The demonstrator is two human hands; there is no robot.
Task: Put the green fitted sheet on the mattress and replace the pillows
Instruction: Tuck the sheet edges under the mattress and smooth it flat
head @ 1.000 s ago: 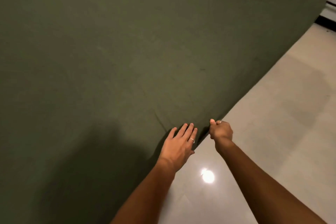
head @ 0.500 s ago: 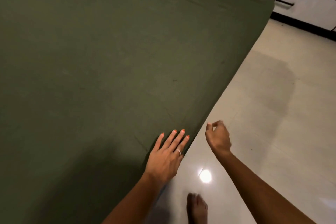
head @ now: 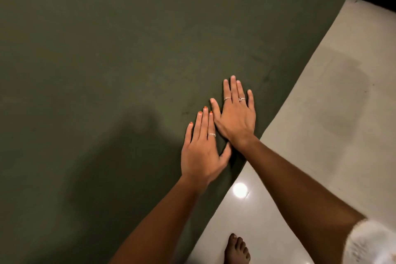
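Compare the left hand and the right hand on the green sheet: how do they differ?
The right hand lies farther up the green fitted sheet than the left hand, and its thumb side overlaps the left hand's fingers. The right hand shows two rings, the left hand one. Orange nail polish is plain on the left hand; the right hand's nails look pale. Both lie flat, palms down, fingers extended.

Bare forearms, no sleeves. The left hand (head: 201, 152) wears one thin ring and orange nail polish — the right hand (head: 235, 118) two rings. A bare foot (head: 236, 249) shows below.
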